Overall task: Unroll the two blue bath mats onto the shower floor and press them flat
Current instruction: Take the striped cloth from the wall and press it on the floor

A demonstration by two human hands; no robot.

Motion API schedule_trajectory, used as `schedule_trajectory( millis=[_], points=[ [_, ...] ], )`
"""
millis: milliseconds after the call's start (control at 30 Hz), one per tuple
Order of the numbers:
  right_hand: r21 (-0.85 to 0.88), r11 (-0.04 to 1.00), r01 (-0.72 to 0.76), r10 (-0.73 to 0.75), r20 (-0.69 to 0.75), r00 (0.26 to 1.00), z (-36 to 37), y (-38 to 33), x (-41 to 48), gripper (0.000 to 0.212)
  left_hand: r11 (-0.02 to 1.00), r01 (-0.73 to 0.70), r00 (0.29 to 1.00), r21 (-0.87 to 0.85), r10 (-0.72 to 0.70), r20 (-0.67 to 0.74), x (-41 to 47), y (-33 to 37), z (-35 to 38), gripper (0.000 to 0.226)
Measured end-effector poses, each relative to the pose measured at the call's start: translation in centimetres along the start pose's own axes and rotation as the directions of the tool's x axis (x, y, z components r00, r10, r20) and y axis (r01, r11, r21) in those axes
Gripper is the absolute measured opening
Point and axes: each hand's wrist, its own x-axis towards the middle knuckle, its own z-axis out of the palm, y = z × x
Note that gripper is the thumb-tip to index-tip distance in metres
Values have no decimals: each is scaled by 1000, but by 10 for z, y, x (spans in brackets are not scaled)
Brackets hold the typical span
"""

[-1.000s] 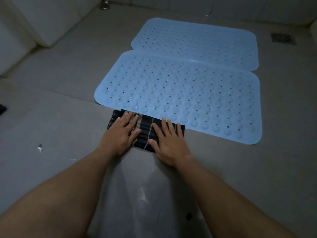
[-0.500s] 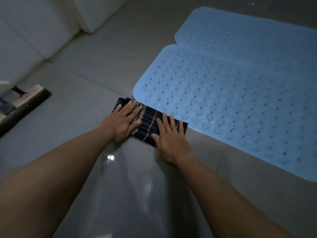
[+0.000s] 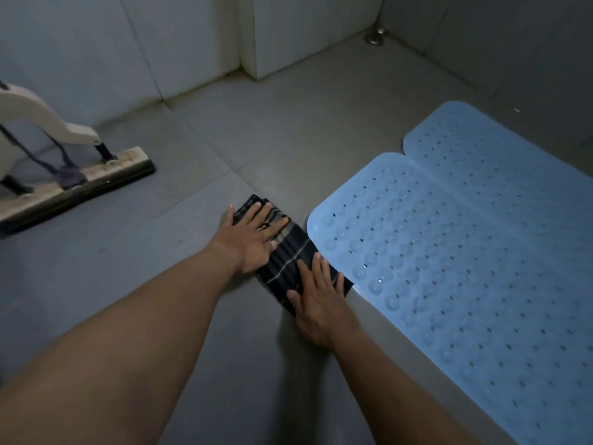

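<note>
Two light blue bath mats with holes and suction bumps lie unrolled side by side on the grey tiled floor: the near mat (image 3: 455, 252) and the far mat (image 3: 519, 162), their long edges touching. A folded dark striped cloth (image 3: 288, 255) lies on the floor against the near mat's left corner. My left hand (image 3: 253, 236) presses flat on the cloth's far end, fingers straight. My right hand (image 3: 317, 300) presses flat on its near end, fingers spread.
A floor squeegee (image 3: 80, 181) with a white handle stands at the left by the tiled wall. A white wall corner (image 3: 256, 59) juts out at the back. A small metal fitting (image 3: 373, 38) sits in the far floor corner.
The view has swung left, so the mats now sit at the right and the squeegee has come into view. Both hands stay flat on the striped cloth.
</note>
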Motion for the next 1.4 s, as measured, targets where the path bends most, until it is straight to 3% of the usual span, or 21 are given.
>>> schedule_trajectory(
  millis=[367,767,933,1200,1400],
  points=[
    [11,995,100,-99,-41,994,-22,-36,106,61,988,153,988,22,-154,31,61,-76,-32,58],
    [124,989,78,-95,134,986,-63,-28,183,65,960,262,950,101,-275,147,129,-90,-65,63],
    [183,975,129,-153,127,980,-63,-21,189,62,948,280,939,150,-303,161,132,-85,-65,64],
    [176,975,133,-178,270,946,-83,-17,194,64,918,367,870,148,-395,294,136,-71,-78,63],
    [184,975,122,-172,284,943,-86,-16,195,65,930,332,878,159,-366,309,137,-74,-78,64]
  ],
)
